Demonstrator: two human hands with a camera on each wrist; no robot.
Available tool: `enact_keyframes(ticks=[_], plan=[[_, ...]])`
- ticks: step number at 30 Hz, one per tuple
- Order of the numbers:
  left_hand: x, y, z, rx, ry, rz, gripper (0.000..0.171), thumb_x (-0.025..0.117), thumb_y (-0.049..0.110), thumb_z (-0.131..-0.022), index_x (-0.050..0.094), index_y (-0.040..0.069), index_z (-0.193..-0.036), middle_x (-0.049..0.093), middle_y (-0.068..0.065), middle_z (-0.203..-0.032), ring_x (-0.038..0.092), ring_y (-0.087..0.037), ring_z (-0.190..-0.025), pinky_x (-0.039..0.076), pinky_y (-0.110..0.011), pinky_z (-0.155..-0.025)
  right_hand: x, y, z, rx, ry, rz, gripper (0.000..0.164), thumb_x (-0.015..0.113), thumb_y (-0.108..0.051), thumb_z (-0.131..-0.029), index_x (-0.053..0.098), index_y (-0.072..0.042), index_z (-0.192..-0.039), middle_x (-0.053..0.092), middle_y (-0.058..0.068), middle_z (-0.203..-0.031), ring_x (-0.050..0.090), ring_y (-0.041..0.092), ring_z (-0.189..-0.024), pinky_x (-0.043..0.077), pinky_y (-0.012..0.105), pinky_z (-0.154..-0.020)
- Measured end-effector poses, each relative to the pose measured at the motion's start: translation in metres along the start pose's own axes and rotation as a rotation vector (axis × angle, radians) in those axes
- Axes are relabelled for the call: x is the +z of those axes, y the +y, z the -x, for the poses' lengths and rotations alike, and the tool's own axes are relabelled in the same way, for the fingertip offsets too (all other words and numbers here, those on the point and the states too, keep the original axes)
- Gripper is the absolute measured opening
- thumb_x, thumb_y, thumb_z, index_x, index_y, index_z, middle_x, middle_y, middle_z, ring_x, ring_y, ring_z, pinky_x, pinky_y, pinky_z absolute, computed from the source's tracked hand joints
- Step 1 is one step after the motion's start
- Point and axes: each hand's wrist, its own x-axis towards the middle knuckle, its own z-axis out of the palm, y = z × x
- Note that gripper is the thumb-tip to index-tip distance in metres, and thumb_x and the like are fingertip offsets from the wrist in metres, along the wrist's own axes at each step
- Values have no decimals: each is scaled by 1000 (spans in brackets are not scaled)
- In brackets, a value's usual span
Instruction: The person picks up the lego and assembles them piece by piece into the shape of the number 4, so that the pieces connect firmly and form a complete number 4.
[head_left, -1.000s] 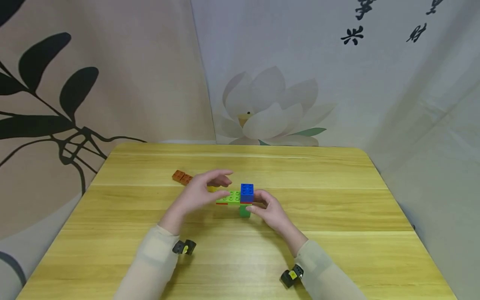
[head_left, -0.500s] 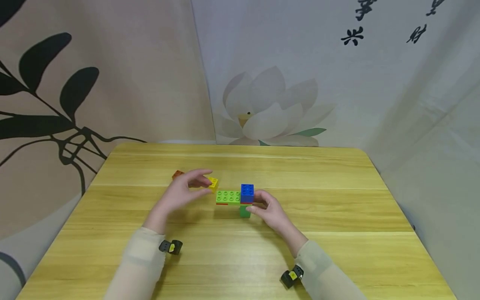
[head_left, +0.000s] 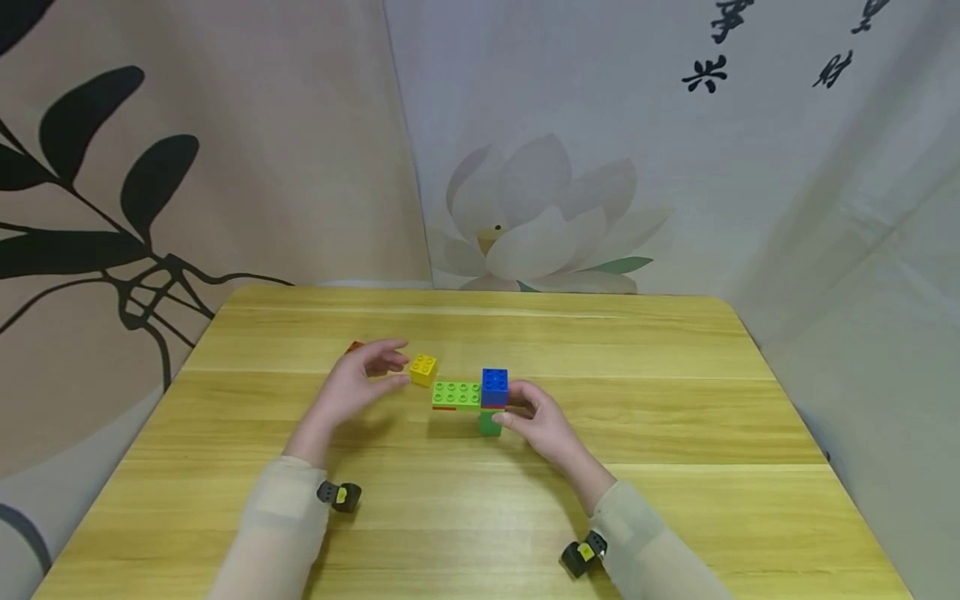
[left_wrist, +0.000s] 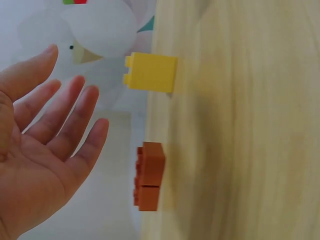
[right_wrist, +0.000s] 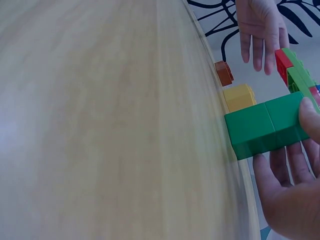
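My right hand (head_left: 543, 423) grips a tower of toy building bricks at its right side. Its green bricks (right_wrist: 267, 125) sit between thumb and fingers in the right wrist view. A blue brick (head_left: 494, 387) tops the tower, and a lime-green brick (head_left: 456, 393) sticks out to the left with a red brick (right_wrist: 283, 66) under its end. My left hand (head_left: 352, 385) hovers with relaxed fingers and holds nothing. Just right of its fingertips stands a yellow brick (head_left: 423, 369). Orange-brown bricks (left_wrist: 151, 176) lie beyond that hand, mostly hidden by it in the head view.
The wooden table (head_left: 480, 517) carries all the bricks. Behind its far edge hangs a cloth backdrop (head_left: 315, 167) printed with leaves and a lotus. A small black camera sits on each wrist.
My left hand has drawn back leftward from beside the lime-green brick, past the yellow brick, which is now uncovered. The orange-brown bricks are more covered. My right hand and the tower stay put.
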Motion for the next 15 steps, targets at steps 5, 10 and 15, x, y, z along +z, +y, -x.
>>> enact_keyframes(ticks=[5, 10, 15], plan=[[5, -9, -4, -27, 28, 12, 55, 74, 5, -88, 53, 0, -138, 62, -22, -126, 59, -39, -114, 44, -55, -101, 0, 1, 0, -9, -7, -1, 33, 73, -8, -90, 62, -1, -120, 64, 10, -116, 58, 27, -113, 45, 45, -102], [10, -13, -6, -33, 36, 19, 59, 76, 6, -87, 51, -1, -140, 56, -21, -136, 55, -39, -120, 43, -54, -102, 1, 1, -1, -11, -12, -5, 33, 72, -8, -91, 61, 0, -121, 64, 12, -117, 58, 27, -113, 47, 42, -101], [16, -17, -9, -57, 31, 60, 63, 77, 6, -86, 48, -1, -142, 51, -20, -141, 52, -39, -123, 44, -53, -102, 1, 1, -1, -3, -10, 0, 34, 73, -7, -90, 61, -1, -121, 64, 11, -116, 59, 25, -112, 47, 40, -100]])
